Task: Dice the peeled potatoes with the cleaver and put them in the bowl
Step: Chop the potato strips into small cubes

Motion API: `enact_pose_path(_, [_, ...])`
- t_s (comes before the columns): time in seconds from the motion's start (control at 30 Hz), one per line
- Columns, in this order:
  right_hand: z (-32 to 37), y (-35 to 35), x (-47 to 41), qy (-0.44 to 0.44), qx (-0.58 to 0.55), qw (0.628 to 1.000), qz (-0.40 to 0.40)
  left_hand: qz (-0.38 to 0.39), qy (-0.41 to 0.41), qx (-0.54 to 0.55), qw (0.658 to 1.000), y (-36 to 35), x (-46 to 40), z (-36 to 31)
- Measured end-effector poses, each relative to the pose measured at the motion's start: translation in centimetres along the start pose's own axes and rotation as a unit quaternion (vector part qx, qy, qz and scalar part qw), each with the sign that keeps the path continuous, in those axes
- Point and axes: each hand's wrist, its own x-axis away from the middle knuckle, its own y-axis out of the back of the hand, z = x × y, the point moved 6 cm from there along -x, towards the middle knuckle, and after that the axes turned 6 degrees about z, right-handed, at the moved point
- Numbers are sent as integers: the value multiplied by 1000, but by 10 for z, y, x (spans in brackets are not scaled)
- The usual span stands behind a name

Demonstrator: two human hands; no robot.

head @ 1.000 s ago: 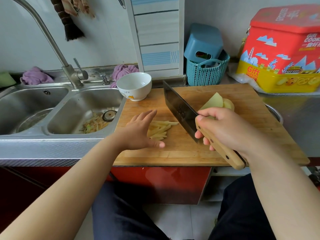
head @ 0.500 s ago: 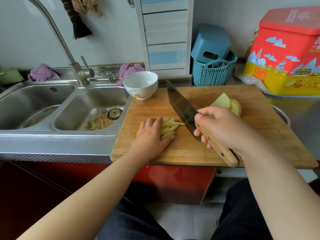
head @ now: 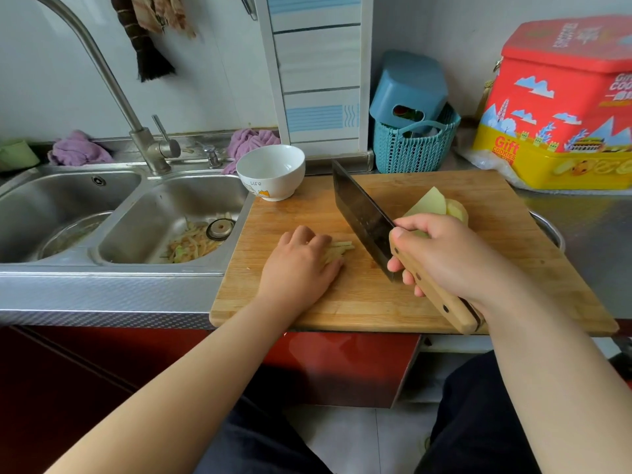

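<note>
A steel counter (head: pixel 102 295) runs beside a double sink (head: pixel 143 213) in a small kitchen, with a wooden cutting board (head: pixel 376 302) at centre frame. From my seat at the controls, I see my left hand (head: pixel 301 265) at the middle of the board, its fingers curled down over a small bundle of potato strips (head: pixel 340 249), pinning them in place. My right hand (head: pixel 441 254) is wrapped tight around the wooden handle of the cleaver (head: pixel 362 217), whose dark blade stands on edge just right of the strips and angles toward the upper centre of the frame. More peeled potato slices (head: pixel 434 205) wait behind that hand, toward the board's upper right. The white bowl (head: pixel 272 172) sits on the board's upper left corner and looks empty from here.

The step in hand, as I read it, is cutting across the strips to make dice. Doing it well means keeping the left fingertips tucked back behind the knuckles, squaring the bundle so the ends line up, bringing the blade straight down, and feeding the strips rightward in even steps so the cubes match. The bundle is loose; too light a press could let strips roll.
</note>
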Motion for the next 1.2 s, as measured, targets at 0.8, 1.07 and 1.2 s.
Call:
enact_pose_path(0.8, [10,-16,-19,32,17,998,45,-11,54,105,993,2,14,12])
enact_pose_path(1.07, [4,-9,-10,19,12,999,40,25,26,138,990,0,10,8])
enact_pose_path(1.2, [5,-15,-16,34,34,997,60,2,8,142,990,1,5,10])
